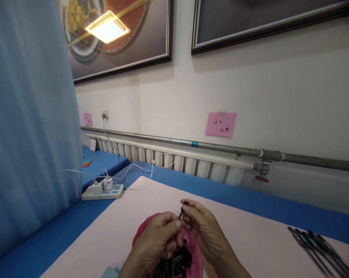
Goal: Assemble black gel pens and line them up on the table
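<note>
1 pink bowl [142, 229], black pieces [182, 256] inside

Clear run: pink sheet [258, 243] right of the pink container [139, 233], up to the dark sticks [315, 243] at near right. Left hand [159, 237] and right hand [204, 229] block the container from above. Far left: power strip [116, 192], 2 white adapters [97, 188], plus white cable [153, 162] across the sheet's corner. Far side stops at radiator [190, 166] and pipe [214, 146], left at curtain [29, 127].
</note>
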Tool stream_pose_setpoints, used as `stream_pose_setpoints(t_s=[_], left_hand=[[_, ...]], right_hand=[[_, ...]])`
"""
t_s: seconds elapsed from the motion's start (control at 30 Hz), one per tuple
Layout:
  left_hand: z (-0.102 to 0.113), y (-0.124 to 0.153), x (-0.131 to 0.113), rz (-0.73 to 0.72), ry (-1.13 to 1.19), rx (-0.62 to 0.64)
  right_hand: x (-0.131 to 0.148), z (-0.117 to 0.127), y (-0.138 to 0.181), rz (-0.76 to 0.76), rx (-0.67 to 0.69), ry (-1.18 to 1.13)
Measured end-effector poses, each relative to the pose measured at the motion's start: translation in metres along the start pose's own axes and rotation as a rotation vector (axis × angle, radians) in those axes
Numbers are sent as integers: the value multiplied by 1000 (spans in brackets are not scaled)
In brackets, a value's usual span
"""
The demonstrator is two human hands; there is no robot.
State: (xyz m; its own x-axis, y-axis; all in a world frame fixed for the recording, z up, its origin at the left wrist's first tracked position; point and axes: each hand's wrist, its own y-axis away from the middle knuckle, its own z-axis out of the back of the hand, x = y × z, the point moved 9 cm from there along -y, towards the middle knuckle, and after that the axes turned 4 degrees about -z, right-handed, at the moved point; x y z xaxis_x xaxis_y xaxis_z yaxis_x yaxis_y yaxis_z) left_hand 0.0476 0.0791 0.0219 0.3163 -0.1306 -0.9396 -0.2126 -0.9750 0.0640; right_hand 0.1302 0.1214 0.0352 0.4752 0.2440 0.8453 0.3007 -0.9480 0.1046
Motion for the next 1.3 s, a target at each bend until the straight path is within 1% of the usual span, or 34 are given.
stream_pose_setpoints(t_s=[0.2, 0.3, 0.43, 0.57, 0.7, 0.77, 0.8, 0.9, 0.93, 0.97, 1.0, 1.07, 1.13, 1.2, 1.23, 1.3], left_hand=[[-1, -2, 1, -24, 80, -13], [3, -3, 1, -17, 151, -67], [9, -4, 6, 56, 262, -153], [12, -4, 7, 65, 268, -169], [12, -3, 5, 35, 208, -170], [13, -3, 1, -3, 153, -159], [14, -3, -2, -28, 134, -155], [24, -3, -11, -99, 131, -175], [29, -2, -13, -121, 141, -196], [34, -2, -16, -139, 151, -216], [39, -2, -17, -153, 160, -233], [45, -1, -20, -173, 172, -258], [48, -1, -21, -180, 170, -274], [47, -1, -21, -171, 161, -281], [47, -1, -20, -166, 159, -281], [45, -1, -20, -161, 162, -276]], right_hand=[[-10, -8, -1, -35, 78, 61], [-15, -13, -1, -40, 126, 66], [-21, -18, 1, -71, 160, 68], [-23, -19, 1, -52, 162, 78], [-28, -20, 1, -55, 180, 172], [-23, -17, 0, -19, 152, 238], [-17, -14, 0, 21, 113, 279], [14, 4, 1, 174, -58, 464], [22, 7, 1, 199, -82, 544], [27, 8, 1, 197, -71, 626], [27, 8, 1, 171, -29, 707], [16, 2, 4, 85, 118, 855], [-7, -7, 13, -15, 296, 973], [-33, -15, 24, -92, 441, 1090], [-44, -18, 29, -110, 482, 1161], [-54, -22, 33, -92, 502, 1309]])
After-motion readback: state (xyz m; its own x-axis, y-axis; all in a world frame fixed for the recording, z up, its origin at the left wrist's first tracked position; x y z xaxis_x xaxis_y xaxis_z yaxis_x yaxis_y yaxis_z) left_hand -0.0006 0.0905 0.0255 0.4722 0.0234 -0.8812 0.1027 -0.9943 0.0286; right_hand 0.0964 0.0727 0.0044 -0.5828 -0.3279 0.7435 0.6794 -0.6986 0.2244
